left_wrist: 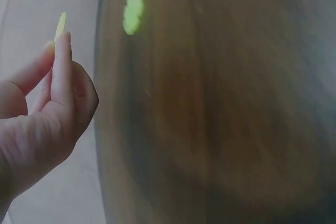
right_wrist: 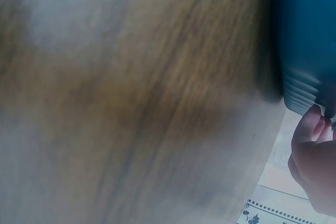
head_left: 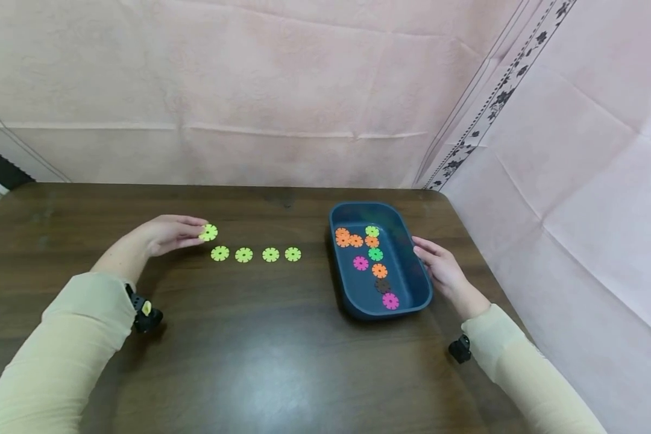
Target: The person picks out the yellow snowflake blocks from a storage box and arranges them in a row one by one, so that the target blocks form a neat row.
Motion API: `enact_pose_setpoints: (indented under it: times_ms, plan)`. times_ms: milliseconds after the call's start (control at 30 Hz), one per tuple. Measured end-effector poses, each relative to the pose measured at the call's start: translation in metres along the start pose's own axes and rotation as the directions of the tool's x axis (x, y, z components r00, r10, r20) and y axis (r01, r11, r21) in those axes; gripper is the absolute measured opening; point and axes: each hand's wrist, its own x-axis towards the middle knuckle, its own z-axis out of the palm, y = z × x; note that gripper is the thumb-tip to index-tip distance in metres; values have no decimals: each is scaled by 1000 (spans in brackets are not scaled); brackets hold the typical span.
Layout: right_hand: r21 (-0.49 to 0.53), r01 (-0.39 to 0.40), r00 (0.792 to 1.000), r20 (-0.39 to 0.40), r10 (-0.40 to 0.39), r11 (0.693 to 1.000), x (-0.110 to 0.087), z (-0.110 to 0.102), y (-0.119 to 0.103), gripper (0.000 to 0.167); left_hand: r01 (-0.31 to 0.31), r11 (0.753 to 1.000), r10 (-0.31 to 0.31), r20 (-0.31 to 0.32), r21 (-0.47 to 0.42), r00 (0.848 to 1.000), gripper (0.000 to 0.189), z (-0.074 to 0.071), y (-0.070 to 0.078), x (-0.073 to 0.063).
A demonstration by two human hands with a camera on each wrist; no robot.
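Observation:
Between its thumb and fingertips my left hand [head_left: 170, 234] pinches a yellow-green flower-shaped disc [head_left: 210, 232], seen edge-on as a thin yellow disc [left_wrist: 60, 27] in the left wrist view. Just below it in the head view, several matching discs [head_left: 243, 255] lie in a row on the table. My right hand [head_left: 439, 265] grips the right rim of a dark blue plastic tray [head_left: 412, 292]. Inside the tray lie orange discs [head_left: 380, 270], pink discs [head_left: 390, 301], a green disc [head_left: 375, 254], a brown disc [head_left: 382, 286] and another yellow-green disc [head_left: 372, 231].
The dark wooden table [head_left: 195, 374] has its far edge against a pale pink cloth [head_left: 282, 90]. Another stretch of cloth [head_left: 591, 199] with a floral border hangs along the right side, close to the right arm.

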Motion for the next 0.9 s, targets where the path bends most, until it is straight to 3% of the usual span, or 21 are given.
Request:
enact_pose_setpoints:
  times_ms: [167, 333, 600, 900]
  plan:
    - [22, 1, 1000, 3, -1, 1000, 1, 0, 0, 56, 42, 999, -41, -33, 34, 999, 49, -9, -12, -8]
    - [6, -5, 1000, 1, 5, 1000, 1, -1, -1, 57, 52, 993, -46, -59, 106, 997, 45, -9, -19, -12]
    - [0, -7, 1000, 0, 7, 1000, 1, -1, 0, 58, 58, 952, -23, -119, 301, 993, 45, -1, -17, -14]
    - [-5, -15, 1000, 8, 15, 1000, 1, -1, 0, 57, 83, 934, -25, -169, 347, 985, 39, 3, -13, -15]
